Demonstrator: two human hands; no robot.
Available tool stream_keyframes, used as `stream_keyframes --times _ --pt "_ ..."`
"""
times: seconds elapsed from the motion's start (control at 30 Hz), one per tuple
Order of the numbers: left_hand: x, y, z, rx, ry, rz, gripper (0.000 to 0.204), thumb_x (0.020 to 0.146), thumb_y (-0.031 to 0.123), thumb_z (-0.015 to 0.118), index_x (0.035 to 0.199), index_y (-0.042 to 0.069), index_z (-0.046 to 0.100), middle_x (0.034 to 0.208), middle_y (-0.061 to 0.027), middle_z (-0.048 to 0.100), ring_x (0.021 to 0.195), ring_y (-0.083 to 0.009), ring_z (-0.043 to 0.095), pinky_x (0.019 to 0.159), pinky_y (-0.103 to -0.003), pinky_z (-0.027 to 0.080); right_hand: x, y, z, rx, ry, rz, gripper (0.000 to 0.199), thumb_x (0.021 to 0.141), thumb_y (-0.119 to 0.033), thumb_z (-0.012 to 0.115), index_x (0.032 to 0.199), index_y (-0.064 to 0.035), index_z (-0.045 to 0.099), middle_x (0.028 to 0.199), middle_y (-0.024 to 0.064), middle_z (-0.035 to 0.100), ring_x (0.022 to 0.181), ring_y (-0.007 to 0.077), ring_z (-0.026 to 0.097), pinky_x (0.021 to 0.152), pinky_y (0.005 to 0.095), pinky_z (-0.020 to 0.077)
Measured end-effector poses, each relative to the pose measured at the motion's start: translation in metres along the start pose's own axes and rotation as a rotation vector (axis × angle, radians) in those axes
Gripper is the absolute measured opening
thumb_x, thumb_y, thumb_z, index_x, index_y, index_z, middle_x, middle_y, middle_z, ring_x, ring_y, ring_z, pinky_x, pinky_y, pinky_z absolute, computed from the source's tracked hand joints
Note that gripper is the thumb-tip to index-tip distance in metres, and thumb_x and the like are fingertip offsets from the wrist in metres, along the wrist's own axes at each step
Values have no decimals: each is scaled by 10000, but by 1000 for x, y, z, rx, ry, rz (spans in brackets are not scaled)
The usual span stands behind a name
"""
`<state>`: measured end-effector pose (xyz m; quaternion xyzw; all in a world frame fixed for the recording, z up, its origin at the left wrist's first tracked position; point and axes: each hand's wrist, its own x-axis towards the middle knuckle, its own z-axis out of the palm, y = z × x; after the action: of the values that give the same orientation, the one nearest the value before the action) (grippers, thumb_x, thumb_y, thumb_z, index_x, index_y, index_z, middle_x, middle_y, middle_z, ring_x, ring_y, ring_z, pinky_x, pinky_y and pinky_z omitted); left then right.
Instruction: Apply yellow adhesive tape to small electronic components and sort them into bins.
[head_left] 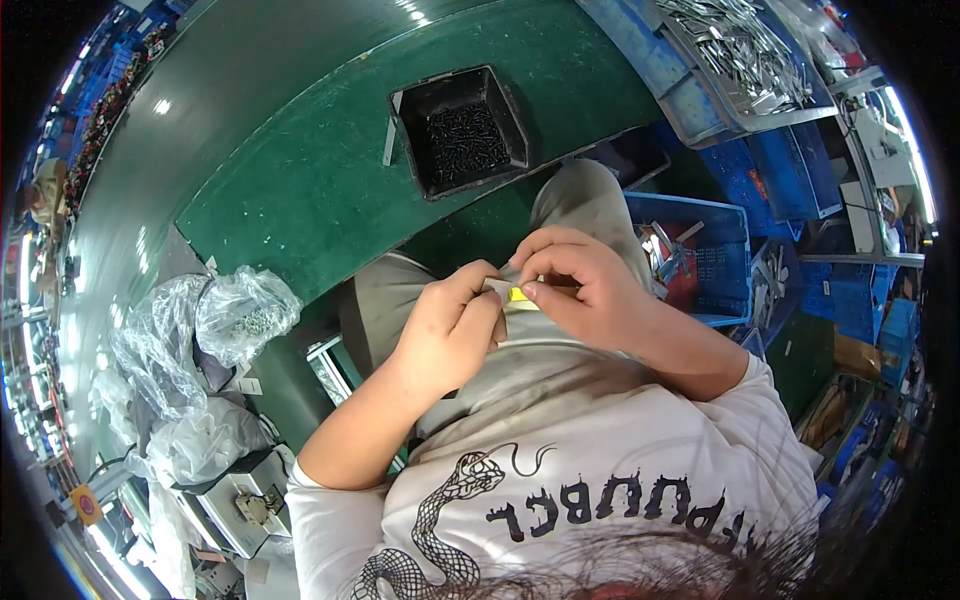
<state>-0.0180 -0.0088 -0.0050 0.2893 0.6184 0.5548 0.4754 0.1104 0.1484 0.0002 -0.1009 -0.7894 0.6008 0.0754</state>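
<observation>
A green surface spreads on the far side. Nearest, a white shirt bears dark block lettering and a snake print. A black bin stands on the surface. The left hand pinches a small pale piece; the right hand, fingers curled, grips a small yellow piece just beside it.

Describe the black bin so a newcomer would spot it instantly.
Find the green tabletop curving across the upper part of the view. On it, close to its lower edge, sits a squarish, open black bin. Unlike the blue crate to its lower right, it is black and holds many small dark pieces.
</observation>
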Motion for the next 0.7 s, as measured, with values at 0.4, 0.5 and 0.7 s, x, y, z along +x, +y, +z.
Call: stream_keyframes --times 0.4,0.5,0.7 --pt "3 1 -1 -22 34 -119 183 952 91 415 921 -20 558 648 -70 589 579 -127 557 552 -275 462 -3 1 -3 16 74 -45 31 873 41 614 898 24 615 1089 84 569 694 38 513 579 178 415" --pt "4 4 -2 10 15 -142 193 961 101 396 928 -14 547 659 -75 587 588 -134 560 554 -277 469 -3 3 -4 -21 115 -95 37 867 50 611 894 26 616 1081 92 569 676 34 514 575 173 409" --pt "6 4 1 -79 19 -251 200 990 135 391 924 0 522 676 -80 598 576 -139 561 545 -283 470 -2 12 -3 -250 221 -391 118 804 68 649 900 1 634 1054 118 599 713 136 593 594 234 460"
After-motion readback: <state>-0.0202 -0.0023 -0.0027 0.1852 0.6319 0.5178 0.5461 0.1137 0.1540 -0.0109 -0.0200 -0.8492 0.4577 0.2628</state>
